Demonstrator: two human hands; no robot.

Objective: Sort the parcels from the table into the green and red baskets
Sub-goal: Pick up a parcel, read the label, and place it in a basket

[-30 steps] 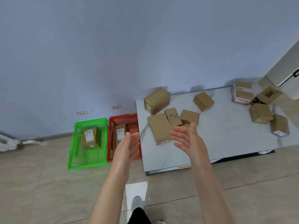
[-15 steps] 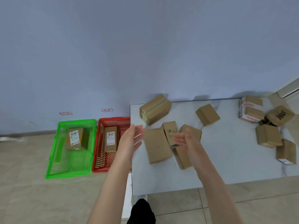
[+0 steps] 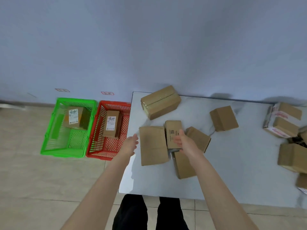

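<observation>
My left fingers (image 3: 134,139) are straight and slightly spread, holding nothing, at the left edge of the bench (image 3: 235,166), between the red basket (image 3: 114,103) and a flat brown parcel (image 3: 152,145). My right fingers (image 3: 177,140) reach loosely outstretched across the lower right of a small parcel (image 3: 172,128) with a printed code; I cannot tell whether they touch it. That parcel leans among the flat one, another box (image 3: 199,138) just right of my hand and a long one (image 3: 183,165) under my wrist. A big taped parcel (image 3: 161,102) lies near the wall, a cube-like one (image 3: 224,118) further right. On the floor the green basket (image 3: 76,101) and the red one each hold one labelled parcel
</observation>
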